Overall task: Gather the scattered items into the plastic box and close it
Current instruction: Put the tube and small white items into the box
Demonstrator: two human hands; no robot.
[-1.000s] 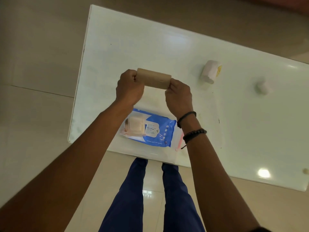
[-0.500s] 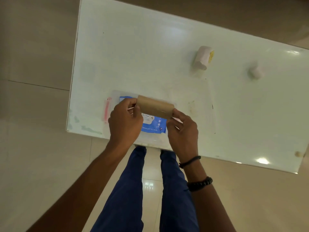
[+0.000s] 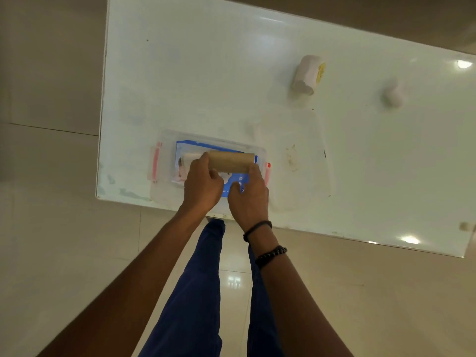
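A brown cardboard tube (image 3: 231, 161) lies crosswise over the clear plastic box (image 3: 164, 140), which has pink side clips and sits at the table's near left edge. My left hand (image 3: 202, 186) grips the tube's left end and my right hand (image 3: 248, 195) grips its right end. Under the tube, inside the box, lies a blue wet-wipes pack (image 3: 190, 146). I cannot tell whether the tube touches the pack. A clear lid (image 3: 296, 155) lies flat just right of the box. A white wrapped roll with a yellow end (image 3: 306, 74) and a small white roll (image 3: 392, 94) lie farther back right.
The white table (image 3: 206, 73) has its left edge near the box and its front edge under my wrists. Tiled floor and my blue-trousered legs (image 3: 195, 292) are below. A small object (image 3: 463, 225) sits at the table's front right corner.
Both hands have brought the cardboard tube from the middle of the table back toward me and down over the box, onto the wipes pack.
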